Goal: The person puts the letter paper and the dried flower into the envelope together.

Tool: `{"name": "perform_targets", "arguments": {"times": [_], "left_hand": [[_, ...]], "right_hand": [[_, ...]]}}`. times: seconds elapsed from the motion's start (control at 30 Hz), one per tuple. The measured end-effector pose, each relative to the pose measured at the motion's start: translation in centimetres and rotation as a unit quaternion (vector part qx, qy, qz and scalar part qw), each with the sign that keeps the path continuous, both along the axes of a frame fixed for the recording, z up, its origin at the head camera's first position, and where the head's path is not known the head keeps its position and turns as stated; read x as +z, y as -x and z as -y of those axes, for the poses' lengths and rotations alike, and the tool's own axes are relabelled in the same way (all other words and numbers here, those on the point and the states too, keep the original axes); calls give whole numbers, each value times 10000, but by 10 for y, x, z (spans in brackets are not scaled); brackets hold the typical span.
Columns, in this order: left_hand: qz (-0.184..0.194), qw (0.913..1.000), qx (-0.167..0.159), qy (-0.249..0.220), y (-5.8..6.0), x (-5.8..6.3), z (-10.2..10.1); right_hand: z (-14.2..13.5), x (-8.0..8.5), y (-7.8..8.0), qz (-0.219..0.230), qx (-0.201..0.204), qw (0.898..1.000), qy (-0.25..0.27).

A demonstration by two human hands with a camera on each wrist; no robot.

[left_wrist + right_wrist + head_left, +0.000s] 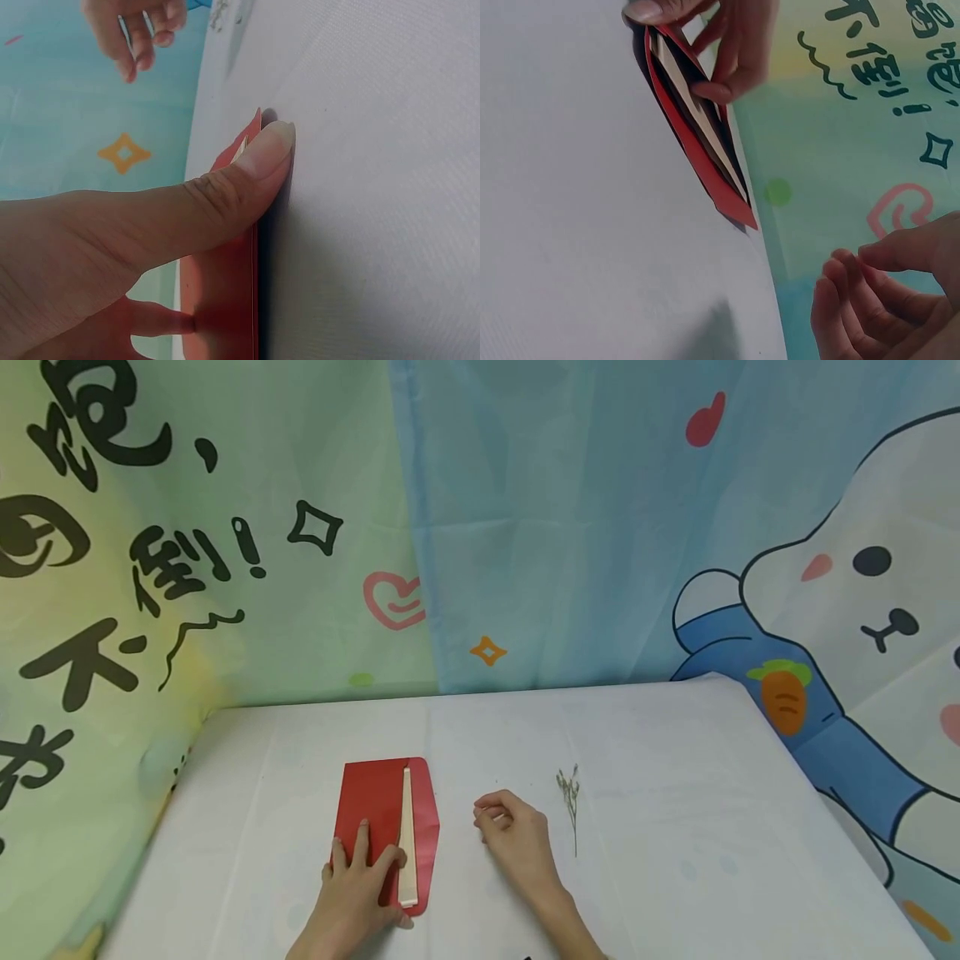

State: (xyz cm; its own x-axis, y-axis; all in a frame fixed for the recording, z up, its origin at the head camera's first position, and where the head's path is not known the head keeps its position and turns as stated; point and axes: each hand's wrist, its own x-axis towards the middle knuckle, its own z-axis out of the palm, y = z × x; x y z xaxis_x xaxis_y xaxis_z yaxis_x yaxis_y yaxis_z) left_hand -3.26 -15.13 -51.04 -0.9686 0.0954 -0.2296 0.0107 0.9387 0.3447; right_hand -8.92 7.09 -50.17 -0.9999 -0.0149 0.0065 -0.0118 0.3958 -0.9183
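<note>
head view: black lettering (pixel 78 664) is running down the yellow-green printed cloth (pixel 315 627) at ten o'clock. at seven o'clock, the left hand (pixel 350 892) is spreading its fingers wide on a flat red paper envelope (pixel 371 793), which is lying on the white cloth-covered table (pixel 675 827); its thumb is touching the envelope's six o'clock edge. a narrow cream strip (pixel 407 827) is showing in the mouth, with a pinkish-red paper flap (pixel 425 818) opening toward three o'clock. beyond, the right hand (pixel 521 835) is hovering, fingers loosely bent and narrow, thumb tip close by the forefinger. at its two o'clock, a thin dried greenish sprig (pixel 573 806) is lying. a white cartoon animal (pixel 832 627) is filling three o'clock.
</note>
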Motion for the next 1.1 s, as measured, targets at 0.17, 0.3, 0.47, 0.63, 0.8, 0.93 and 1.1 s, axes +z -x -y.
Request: {"name": "perform_targets", "arguments": {"times": [0.17, 0.3, 0.47, 0.63, 0.8, 0.93, 1.1], "left_hand": [[-9, 10000, -6, -21, -1, 1, 0], [-9, 10000, 2, -9, 0, 1, -1], [133, 9999, 54, -23, 1, 1, -1], [191, 9998, 56, -24, 2, 2, -1], [144, 9999, 54, -16, 1, 0, -1], [90, 10000, 40, 6, 0, -1, -1], [149, 9999, 48, 52, 1, 0, -1]], "right_hand": [[-10, 3, 1, -159, -347, 9987, -331], [-17, 4, 3, -281, -592, 9965, -523], [-25, 4, 6, -439, -857, 9920, -811], [-31, 2, 8, -946, -1187, 9783, -1412], [-40, 1, 9, -1228, -1425, 9661, -1767], [-47, -2, 10, -1340, -1695, 9538, -2090], [-53, -5, 11, -1490, -1931, 9382, -2457]]}}
